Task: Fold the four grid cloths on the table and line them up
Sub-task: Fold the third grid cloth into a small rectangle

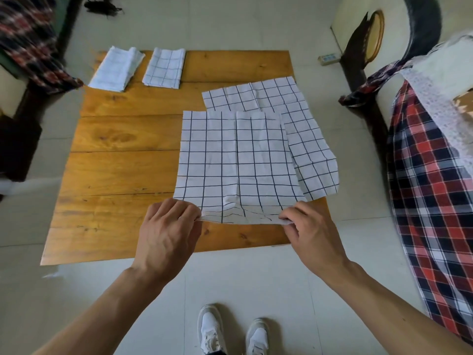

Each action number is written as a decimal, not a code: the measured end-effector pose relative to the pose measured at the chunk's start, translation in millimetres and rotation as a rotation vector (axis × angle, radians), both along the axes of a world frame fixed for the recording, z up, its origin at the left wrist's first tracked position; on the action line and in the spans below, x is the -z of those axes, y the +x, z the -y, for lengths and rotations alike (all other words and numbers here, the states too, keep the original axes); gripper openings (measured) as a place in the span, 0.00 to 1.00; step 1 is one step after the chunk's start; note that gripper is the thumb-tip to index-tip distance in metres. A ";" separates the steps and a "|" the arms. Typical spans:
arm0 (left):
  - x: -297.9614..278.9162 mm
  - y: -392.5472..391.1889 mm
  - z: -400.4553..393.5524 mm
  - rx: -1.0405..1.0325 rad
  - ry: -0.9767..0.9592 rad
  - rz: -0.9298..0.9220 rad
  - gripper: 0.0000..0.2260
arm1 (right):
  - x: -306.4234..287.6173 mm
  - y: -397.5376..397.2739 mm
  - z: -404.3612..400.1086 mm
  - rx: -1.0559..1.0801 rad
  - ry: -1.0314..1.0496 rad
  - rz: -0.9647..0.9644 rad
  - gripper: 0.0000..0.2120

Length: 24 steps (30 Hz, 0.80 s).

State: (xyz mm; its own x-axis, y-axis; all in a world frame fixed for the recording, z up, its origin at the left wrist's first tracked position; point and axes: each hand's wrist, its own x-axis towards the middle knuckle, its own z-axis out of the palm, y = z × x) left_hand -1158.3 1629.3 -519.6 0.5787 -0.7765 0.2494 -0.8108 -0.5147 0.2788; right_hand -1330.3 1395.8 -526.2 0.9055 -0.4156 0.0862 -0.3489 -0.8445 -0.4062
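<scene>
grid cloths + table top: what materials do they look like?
Grid cloth in both hands: looks like thin woven fabric, likely cotton, matte; it creases, holds fold lines and bunches at the pinched edge. Table: looks like wood planks, orange-brown with visible grain, knots and board seams, slight sheen suggesting varnish. Laminate can't be ruled out.

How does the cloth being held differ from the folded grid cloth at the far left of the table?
The held cloth lies spread open near the table's front; the folded cloth is a compact rectangle at the back. Both hands, left hand and right hand, pinch the held cloth's near edge; nothing touches the folded one. Both are white with dark grid lines.
</scene>
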 end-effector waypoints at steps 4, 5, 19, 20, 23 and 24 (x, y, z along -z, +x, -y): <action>-25.9 21.0 2.8 0.003 -0.044 0.017 0.04 | -28.5 11.0 7.9 0.042 -0.047 0.019 0.04; -29.3 26.7 4.6 0.001 -0.054 0.023 0.04 | -32.2 14.2 9.9 0.046 -0.063 0.021 0.04; -30.7 102.8 71.6 -0.052 -0.078 0.055 0.04 | -46.4 100.8 66.8 0.088 -0.070 0.061 0.03; -31.6 110.7 79.5 -0.054 -0.076 0.054 0.04 | -45.1 108.3 75.7 0.087 -0.065 0.057 0.03; -34.0 136.6 102.1 -0.066 -0.060 0.065 0.04 | -40.3 133.9 101.7 0.073 -0.053 0.046 0.01; -35.0 146.6 109.9 -0.071 -0.051 0.072 0.03 | -39.1 143.0 109.7 0.070 -0.053 0.040 0.01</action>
